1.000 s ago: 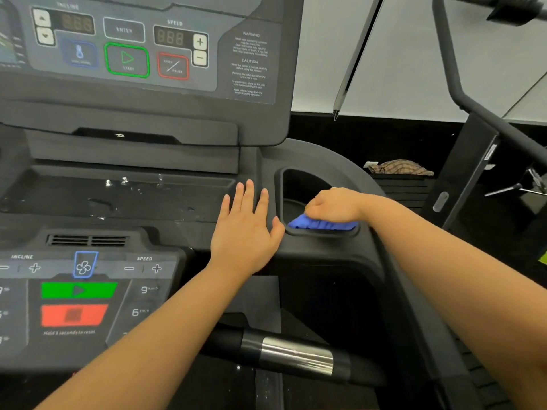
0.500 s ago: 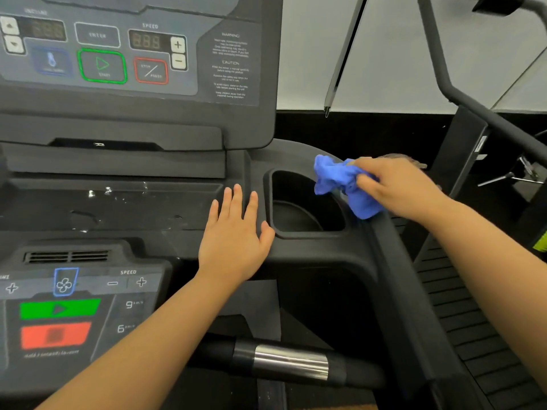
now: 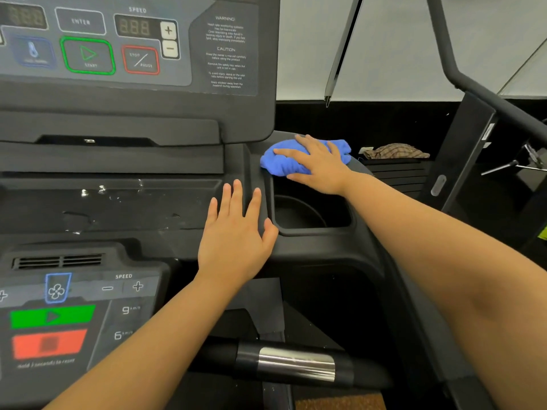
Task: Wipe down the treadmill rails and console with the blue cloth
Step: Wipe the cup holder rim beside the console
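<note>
The blue cloth [image 3: 284, 162] lies bunched on the black console top just behind the cup holder [image 3: 310, 214]. My right hand [image 3: 318, 164] presses flat on the cloth with its fingers spread and pointing left. My left hand [image 3: 236, 229] rests flat, fingers straight, on the console ledge to the left of the cup holder. The upper display panel [image 3: 133, 45] with its green start and red stop buttons rises at the top left. A lower keypad [image 3: 59, 315] sits at the bottom left. The grip bar with a silver sensor [image 3: 296, 366] runs below my arms.
Wet streaks glisten on the shallow tray [image 3: 112, 202] left of my left hand. A brown checked cloth [image 3: 396, 150] lies on a neighbouring machine at the right. That machine's dark frame [image 3: 470, 143] stands at the far right.
My right hand lifted the cloth out of the cup holder, carried it up, then brought it down flat on the console top behind the holder. My left hand stayed in place.
</note>
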### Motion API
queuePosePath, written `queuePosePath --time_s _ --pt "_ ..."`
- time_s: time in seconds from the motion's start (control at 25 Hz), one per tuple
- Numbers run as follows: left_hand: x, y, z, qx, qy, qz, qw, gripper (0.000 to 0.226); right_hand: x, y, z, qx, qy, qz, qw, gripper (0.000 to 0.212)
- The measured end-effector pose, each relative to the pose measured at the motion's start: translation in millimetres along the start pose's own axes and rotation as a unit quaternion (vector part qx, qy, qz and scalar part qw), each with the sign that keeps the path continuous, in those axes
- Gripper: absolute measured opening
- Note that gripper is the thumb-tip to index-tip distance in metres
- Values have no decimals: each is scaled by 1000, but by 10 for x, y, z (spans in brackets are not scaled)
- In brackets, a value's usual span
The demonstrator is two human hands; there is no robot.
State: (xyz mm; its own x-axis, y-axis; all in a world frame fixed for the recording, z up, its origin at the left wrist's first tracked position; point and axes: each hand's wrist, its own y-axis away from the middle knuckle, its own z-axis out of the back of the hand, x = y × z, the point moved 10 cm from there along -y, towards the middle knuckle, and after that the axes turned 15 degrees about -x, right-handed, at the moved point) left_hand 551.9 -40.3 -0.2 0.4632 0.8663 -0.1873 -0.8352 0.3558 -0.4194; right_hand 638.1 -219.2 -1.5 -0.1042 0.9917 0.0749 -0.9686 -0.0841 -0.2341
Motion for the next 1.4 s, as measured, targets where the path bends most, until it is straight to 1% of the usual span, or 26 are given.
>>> queuePosePath --time_s 0.08,0.16,0.24,0.32,0.4,0.44,0.52,0.6,0.64,0.68,0.72,0.76,0.8,0.88,0.92,0.96,1.04,1.08,1.12,1.16,1.2,1.24,1.28,1.32,1.36,1.4 --pt "-1 -2 18 -5 9 1 1000 74 95 62 39 -7 -49 49 998 46" --pt "3 3 10 2 14 2 1000 76 60 265 115 10 -94 92 991 39" --pt "10 4 4 7 16 4 1000 78 -104 517 284 11 -123 77 989 32" --pt "16 3 19 4 19 6 1000 78 -214 817 452 9 -114 49 992 29" --pt "18 7 19 3 22 5 1000 78 -75 1139 497 23 -68 87 994 31" --pt "20 7 20 3 25 5 1000 78 36 1248 485 39 -51 101 993 34" --pt "18 0 32 -2 29 3 1000 77 96 1264 435 84 -31 64 994 39" --pt "20 3 35 -1 28 1 1000 77 41 1122 367 162 -22 28 986 36" --pt "20 7 27 1 26 1 1000 77 58 1025 390 183 -14 43 982 37" --pt "22 10 17 1 25 2 1000 77 119 899 454 176 0 91 980 38" --pt "24 9 11 0 24 4 1000 76 229 746 538 121 19 177 977 40" --pt "24 8 3 -2 23 4 1000 76 375 660 567 63 61 276 957 42" --pt "23 5 -1 -5 22 5 1000 76 480 620 476 37 117 359 925 44" --pt "18 1 2 -10 16 4 1000 75 613 574 186 60 165 451 875 44" --pt "12 2 1 -11 13 3 1000 74 651 576 39 88 178 472 859 43" --pt "7 0 0 -10 10 1 1000 74 655 555 -89 104 192 475 853 45" --pt "13 -2 4 -11 12 0 1000 74 586 487 -251 126 253 461 841 50" --pt "13 0 8 -9 14 -1 1000 74 546 493 -282 153 276 439 841 50" --pt "12 0 15 -8 14 -2 1000 74 528 547 -304 185 271 414 849 47" --pt "15 0 18 -7 14 -2 1000 75 542 596 -309 199 242 393 865 42" --pt "18 1 19 -5 16 -1 1000 75 584 626 -279 195 213 383 877 38" --pt "17 2 18 -3 16 -2 1000 76 623 684 -244 210 218 387 871 36" --pt "17 2 20 -1 15 -3 1000 76 585 729 -225 244 202 356 879 36" --pt "19 0 17 0 15 -2 1000 75 497 760 -210 268 172 289 903 36" --pt "27 -2 17 1 17 1 1000 73 367 822 -209 306 124 178 927 37" --pt "37 -1 17 1 18 5 1000 71 256 849 -182 316 80 76 942 38"
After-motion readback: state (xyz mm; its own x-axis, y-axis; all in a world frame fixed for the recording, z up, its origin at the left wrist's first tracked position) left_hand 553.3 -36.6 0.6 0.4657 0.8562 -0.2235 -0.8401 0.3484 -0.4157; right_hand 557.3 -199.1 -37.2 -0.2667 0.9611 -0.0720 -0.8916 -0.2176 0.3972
